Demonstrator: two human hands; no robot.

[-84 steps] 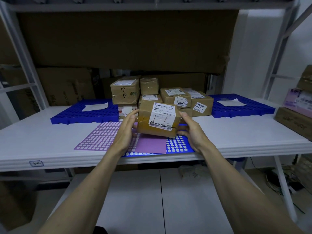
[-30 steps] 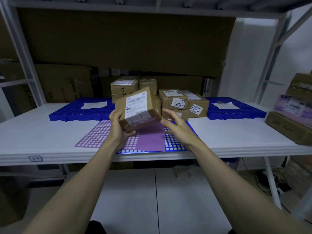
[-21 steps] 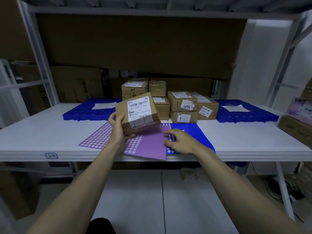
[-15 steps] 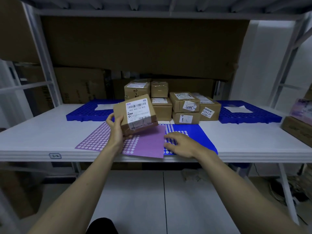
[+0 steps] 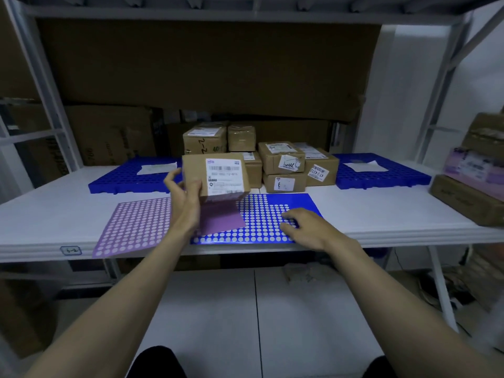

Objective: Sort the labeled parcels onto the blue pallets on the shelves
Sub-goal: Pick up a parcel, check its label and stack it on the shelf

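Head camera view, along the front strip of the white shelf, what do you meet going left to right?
Purple sheet of white dot stickers → left hand gripping the labelled brown cardboard parcel → blue sheet of white dot stickers → right hand resting on it.

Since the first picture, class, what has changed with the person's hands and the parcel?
The right hand let go of the held parcel and dropped to the blue sticker sheet, fingers resting on its dots. The left hand alone now holds the parcel up, label facing the camera. The stacked parcels and blue pallets stayed put.
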